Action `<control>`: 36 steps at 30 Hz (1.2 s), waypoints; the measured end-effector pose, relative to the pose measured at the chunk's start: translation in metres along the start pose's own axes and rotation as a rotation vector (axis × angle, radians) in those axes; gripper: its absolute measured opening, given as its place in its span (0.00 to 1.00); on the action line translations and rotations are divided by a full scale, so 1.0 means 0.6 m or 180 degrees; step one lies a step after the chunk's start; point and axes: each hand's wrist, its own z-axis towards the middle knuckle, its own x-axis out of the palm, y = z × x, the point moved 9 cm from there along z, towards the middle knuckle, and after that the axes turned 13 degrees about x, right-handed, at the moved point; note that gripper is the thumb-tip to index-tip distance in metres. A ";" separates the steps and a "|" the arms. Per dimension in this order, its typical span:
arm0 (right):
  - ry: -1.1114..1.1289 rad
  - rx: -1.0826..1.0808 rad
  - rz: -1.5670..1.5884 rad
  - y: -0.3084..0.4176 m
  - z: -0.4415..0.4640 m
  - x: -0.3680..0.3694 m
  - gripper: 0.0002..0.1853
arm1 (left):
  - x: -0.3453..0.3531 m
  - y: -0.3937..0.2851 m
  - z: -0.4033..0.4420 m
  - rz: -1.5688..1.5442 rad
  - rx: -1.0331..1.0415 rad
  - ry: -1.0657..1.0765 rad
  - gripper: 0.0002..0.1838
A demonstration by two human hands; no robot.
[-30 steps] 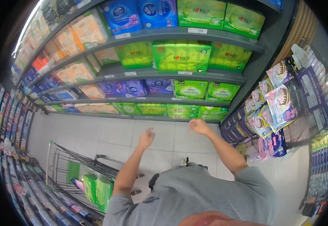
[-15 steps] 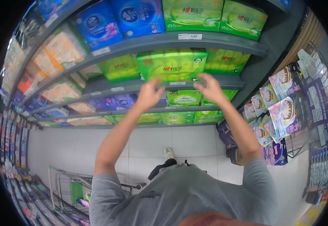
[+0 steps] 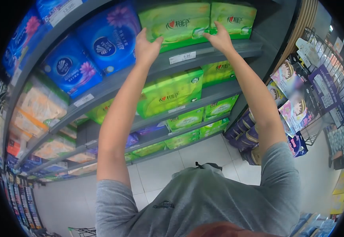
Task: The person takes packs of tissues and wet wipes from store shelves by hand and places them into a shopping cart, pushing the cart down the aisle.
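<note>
A large green tissue pack (image 3: 176,24) stands on the upper shelf between my two hands. My left hand (image 3: 147,46) is at its lower left corner, fingers apart, thumb pointing toward the pack's front. At the lower right edge is my right hand (image 3: 219,38), its thumb and fingers spread, where this pack meets a second green pack (image 3: 235,19). Whether either hand presses on the pack cannot be made out. Blue tissue packs (image 3: 106,43) stand just left of my left hand.
The shelf edge (image 3: 132,75) with price tags runs below my hands. More green packs (image 3: 170,94) fill the lower shelves. Hanging packages (image 3: 296,112) and a wire rack (image 3: 334,59) are at the right. Part of a cart (image 3: 83,232) shows at the bottom left.
Both hands have risen from over the floor, past the middle shelf, to the green pack on the upper shelf. The view has shifted toward the upper shelf, and most of the cart has left it.
</note>
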 end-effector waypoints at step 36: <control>0.0883 0.0010 0.1572 -0.059 0.041 0.004 0.19 | 0.008 -0.008 -0.031 0.0622 -0.0311 0.0319 0.18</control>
